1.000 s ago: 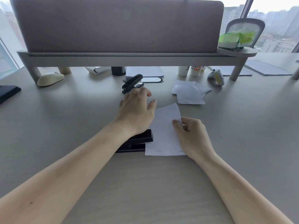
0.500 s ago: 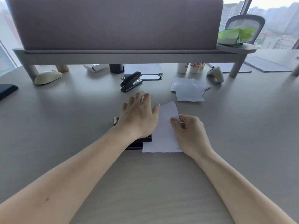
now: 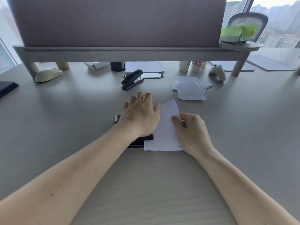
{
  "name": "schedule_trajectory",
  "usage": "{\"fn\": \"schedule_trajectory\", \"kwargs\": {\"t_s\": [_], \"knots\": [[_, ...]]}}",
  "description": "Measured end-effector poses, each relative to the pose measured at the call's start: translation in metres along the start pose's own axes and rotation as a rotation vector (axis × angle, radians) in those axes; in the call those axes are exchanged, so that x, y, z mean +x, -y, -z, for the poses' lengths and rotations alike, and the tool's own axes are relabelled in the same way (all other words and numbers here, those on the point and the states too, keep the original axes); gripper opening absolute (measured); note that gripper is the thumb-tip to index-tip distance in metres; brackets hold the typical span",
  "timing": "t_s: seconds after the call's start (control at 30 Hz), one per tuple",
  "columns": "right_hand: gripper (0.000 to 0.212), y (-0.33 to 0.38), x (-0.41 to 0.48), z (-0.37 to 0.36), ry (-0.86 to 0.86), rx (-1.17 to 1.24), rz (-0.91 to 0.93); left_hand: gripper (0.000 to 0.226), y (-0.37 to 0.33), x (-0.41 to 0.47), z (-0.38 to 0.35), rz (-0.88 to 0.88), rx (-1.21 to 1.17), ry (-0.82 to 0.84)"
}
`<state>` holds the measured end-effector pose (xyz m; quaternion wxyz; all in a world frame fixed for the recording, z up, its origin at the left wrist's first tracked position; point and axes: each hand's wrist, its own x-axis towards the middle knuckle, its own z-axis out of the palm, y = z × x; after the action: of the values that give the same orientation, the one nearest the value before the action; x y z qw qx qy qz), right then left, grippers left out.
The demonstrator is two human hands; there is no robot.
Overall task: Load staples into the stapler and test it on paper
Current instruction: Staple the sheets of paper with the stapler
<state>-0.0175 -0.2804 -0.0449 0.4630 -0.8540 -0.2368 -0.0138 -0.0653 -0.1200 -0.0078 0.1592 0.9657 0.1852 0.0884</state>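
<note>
A black stapler (image 3: 140, 141) lies flat on the desk at the centre, mostly covered by my left hand (image 3: 140, 116), which rests palm-down on top of it with fingers spread. A white sheet of paper (image 3: 164, 132) lies right of the stapler, its left edge at the stapler's mouth. Two staples show along the sheet's near edge. My right hand (image 3: 191, 132) pinches the paper's right side between thumb and fingers. A second black stapler (image 3: 132, 80) stands farther back.
A pile of stapled paper slips (image 3: 190, 87) lies at the back right. Under the raised shelf (image 3: 129, 51) stand a cream mouse (image 3: 48, 75), a dark cup (image 3: 117, 66), white cups (image 3: 191, 66) and a grey controller (image 3: 218, 72). A dark object (image 3: 7, 87) sits at the left edge.
My left hand came back from the far stapler's direction and settled flat on the near stapler. The right hand kept its hold on the paper.
</note>
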Motion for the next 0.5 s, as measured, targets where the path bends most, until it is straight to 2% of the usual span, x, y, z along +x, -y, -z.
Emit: {"fn": "schedule_trajectory", "kwargs": {"t_s": [0.5], "knots": [[0.042,-0.0007,-0.0006,-0.0006,-0.007,0.002,-0.002,0.048,-0.0056,-0.0031,-0.0052,-0.035,0.111,-0.014]]}}
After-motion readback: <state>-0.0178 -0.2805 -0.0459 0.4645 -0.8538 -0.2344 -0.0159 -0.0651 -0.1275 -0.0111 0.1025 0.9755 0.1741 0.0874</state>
